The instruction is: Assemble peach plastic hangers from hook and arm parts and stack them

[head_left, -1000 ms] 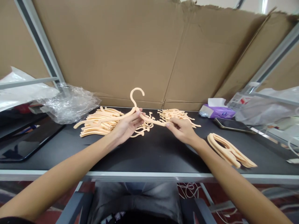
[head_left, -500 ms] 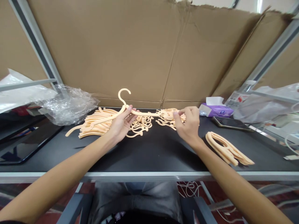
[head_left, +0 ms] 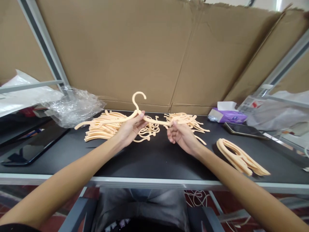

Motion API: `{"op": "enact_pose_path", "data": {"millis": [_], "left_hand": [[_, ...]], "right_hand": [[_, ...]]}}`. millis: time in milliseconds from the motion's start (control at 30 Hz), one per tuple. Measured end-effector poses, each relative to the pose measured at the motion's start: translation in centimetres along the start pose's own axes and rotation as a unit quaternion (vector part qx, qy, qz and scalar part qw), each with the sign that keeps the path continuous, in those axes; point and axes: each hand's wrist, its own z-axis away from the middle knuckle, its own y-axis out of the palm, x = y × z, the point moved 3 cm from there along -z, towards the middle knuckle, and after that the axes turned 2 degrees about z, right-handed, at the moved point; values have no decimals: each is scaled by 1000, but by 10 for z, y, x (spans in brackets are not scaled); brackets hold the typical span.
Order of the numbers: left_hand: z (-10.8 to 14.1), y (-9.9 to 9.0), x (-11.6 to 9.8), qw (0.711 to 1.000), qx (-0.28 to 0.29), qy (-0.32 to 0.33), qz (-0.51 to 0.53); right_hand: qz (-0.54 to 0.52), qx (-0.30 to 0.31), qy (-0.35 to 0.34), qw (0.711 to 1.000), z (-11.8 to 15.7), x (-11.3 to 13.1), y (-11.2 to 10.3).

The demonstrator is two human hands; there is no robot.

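Note:
A cream plastic hanger with its hook upright is spread wide above the black table. My left hand is closed round its middle, just below the hook. At the hanger's right arm, my right hand pinches it between thumb and forefinger, the other fingers curled. Beneath and behind the left hand lies a stack of cream hanger arms, with loose hooks beside it. Behind the right hand is a pile of cream pieces.
Folded cream hangers lie at the right, near a phone and a purple tissue pack. Clear plastic wrap and a dark glossy device are at the left. Cardboard stands behind the black table.
My right hand has moved left and down onto the hanger's right arm and turned. The view has shifted slightly, and the held hanger appears a little further right.

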Motion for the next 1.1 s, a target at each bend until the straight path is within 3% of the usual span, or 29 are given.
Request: {"op": "enact_pose_path", "data": {"millis": [133, 500, 800, 1100], "left_hand": [[0, -2, 9, 1000, 3, -27, -12], [1, -3, 9, 999, 23, -22, -25], [4, -2, 14, 998, 27, -38, -50], [3, -1, 11, 997, 51, -17, -58]], "right_hand": [[-147, -12, 63, 987, 1, 1, -2], [-116, -87, 8, 989, -3, -3, -7], [-19, -6, 14, 1000, 3, 0, 6], [-9, 4, 1, 1000, 6, -1, 6]]}}
